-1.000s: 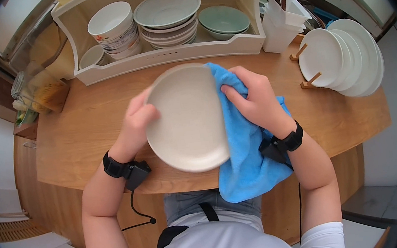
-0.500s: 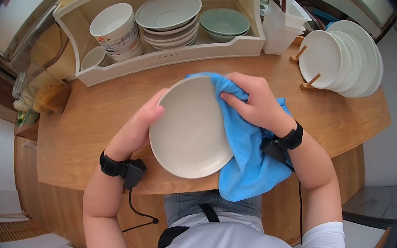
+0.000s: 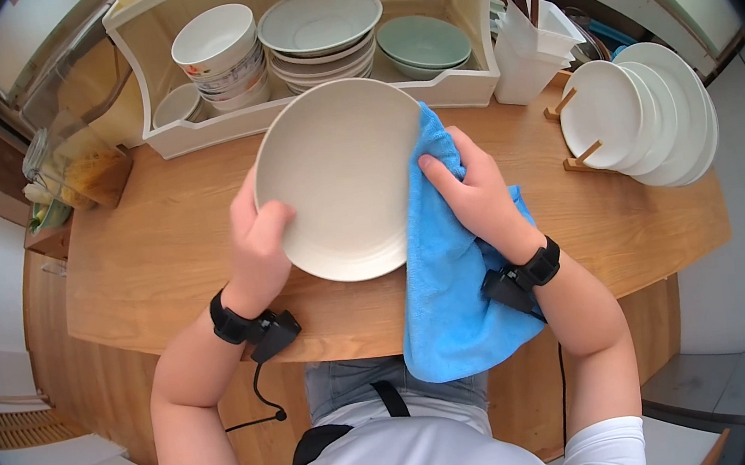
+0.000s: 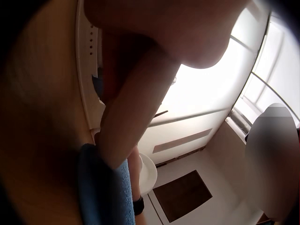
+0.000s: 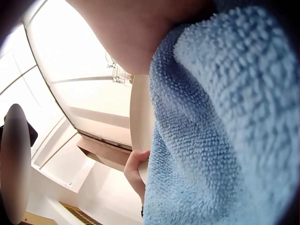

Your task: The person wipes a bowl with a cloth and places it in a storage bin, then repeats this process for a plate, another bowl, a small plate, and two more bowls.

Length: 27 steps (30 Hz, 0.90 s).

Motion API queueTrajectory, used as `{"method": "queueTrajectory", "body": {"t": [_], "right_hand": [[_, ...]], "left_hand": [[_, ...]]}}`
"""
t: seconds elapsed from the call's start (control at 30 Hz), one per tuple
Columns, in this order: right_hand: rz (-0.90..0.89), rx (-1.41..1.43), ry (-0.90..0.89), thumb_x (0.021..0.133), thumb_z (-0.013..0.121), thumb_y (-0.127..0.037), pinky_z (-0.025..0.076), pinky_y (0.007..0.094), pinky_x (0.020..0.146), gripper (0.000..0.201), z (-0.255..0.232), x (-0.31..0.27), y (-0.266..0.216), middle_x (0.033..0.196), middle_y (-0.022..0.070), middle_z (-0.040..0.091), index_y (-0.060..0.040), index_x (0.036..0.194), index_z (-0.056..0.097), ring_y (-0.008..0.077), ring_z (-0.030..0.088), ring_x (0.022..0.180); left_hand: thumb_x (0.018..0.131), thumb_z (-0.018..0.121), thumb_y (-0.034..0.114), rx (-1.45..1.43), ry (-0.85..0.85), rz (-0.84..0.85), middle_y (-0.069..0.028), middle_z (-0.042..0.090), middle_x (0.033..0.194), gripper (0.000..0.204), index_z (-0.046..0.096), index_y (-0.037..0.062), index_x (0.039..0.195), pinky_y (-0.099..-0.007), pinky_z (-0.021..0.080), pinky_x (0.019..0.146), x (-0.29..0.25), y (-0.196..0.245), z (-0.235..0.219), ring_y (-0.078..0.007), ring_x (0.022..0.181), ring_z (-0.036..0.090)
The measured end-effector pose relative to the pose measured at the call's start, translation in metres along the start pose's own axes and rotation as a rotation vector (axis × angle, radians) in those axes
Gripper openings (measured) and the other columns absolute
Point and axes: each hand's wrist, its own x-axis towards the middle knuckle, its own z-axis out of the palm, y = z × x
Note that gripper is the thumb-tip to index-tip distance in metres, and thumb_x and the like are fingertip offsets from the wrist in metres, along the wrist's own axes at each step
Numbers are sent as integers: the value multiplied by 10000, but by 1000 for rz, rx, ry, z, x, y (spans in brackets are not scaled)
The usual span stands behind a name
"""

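Note:
A round off-white plate [image 3: 338, 181] is held up over the table, its far rim overlapping the dish rack's front edge in the head view. My left hand [image 3: 260, 246] grips its left rim, thumb bent over the upper face and the other fingers hidden behind. At the right rim, my right hand [image 3: 487, 195] pinches a blue terry cloth [image 3: 461, 305] against the plate, its thumb lying on the cloth. The cloth drapes along that side and hangs past the table's front edge. Close up in the right wrist view, the cloth [image 5: 211, 117] covers part of the plate [image 5: 140, 112].
Behind the plate, a cream dish rack [image 3: 321, 113] holds stacked bowls and dishes. White plates [image 3: 605, 116] stand in a wooden holder at the right. Beside the rack is a white utensil holder [image 3: 531, 46] with chopsticks. Clear containers [image 3: 86, 175] stand at the left on the wooden table [image 3: 163, 267].
The plate first shifted slightly toward the body, then moved up and away. My left thumb, straighter along the rim half a second ago, now bends over it. The right hand keeps the cloth.

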Motion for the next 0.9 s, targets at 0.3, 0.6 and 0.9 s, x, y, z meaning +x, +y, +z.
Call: {"method": "queueTrajectory", "body": {"t": [0.3, 0.6, 0.9], "right_hand": [[-262, -302, -235, 889, 697, -99, 501, 338, 629, 125, -20, 5, -28, 799, 169, 668, 6, 937, 648, 292, 636, 672], [-143, -214, -41, 914, 677, -126, 480, 341, 597, 147, -10, 4, -25, 724, 157, 638, 13, 930, 633, 255, 612, 628], [-101, -167, -60, 922, 677, -146, 471, 333, 583, 167, -22, 10, -15, 725, 157, 636, 15, 921, 630, 234, 576, 584]], "left_hand": [[948, 593, 376, -126, -587, -219, -132, 463, 1483, 739, 357, -30, 1518, -341, 367, 1107, 10, 16, -16, -219, 1345, 444], [808, 418, 38, 58, -272, -121, -107, 630, 1172, 568, 488, -62, 1363, -307, 464, 959, 5, 14, -8, -166, 1068, 579], [884, 571, 269, -29, -166, -29, -76, 594, 1144, 564, 479, -48, 1342, -286, 459, 933, 8, 5, -8, -142, 1087, 554]]}}
